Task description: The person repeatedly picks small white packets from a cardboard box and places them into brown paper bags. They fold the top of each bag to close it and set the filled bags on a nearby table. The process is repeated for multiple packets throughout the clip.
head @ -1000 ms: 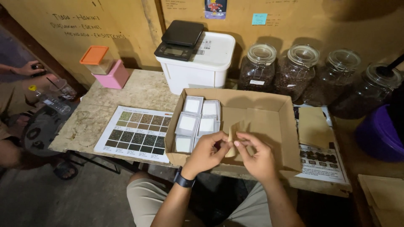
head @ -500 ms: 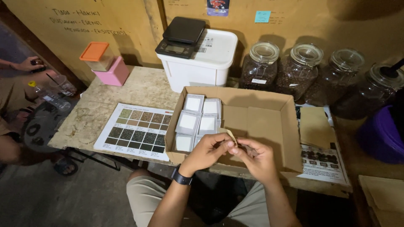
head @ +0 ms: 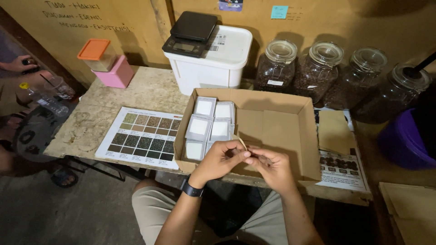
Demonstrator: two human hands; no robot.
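Head cam: left hand (head: 218,159) and right hand (head: 271,167) pinch a thin strip (head: 243,144) at the cardboard box (head: 290,136)'s near edge, mid-frame; box's right half bare.

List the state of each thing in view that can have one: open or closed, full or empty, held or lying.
Cardboard box: open, left part filled with white packets, right part empty.
Paper strip: pinched between left hand and right hand.
Glass jars: lids shut, dark contents.
White tub: lid on, scale on top.
Pink container: orange lid on.
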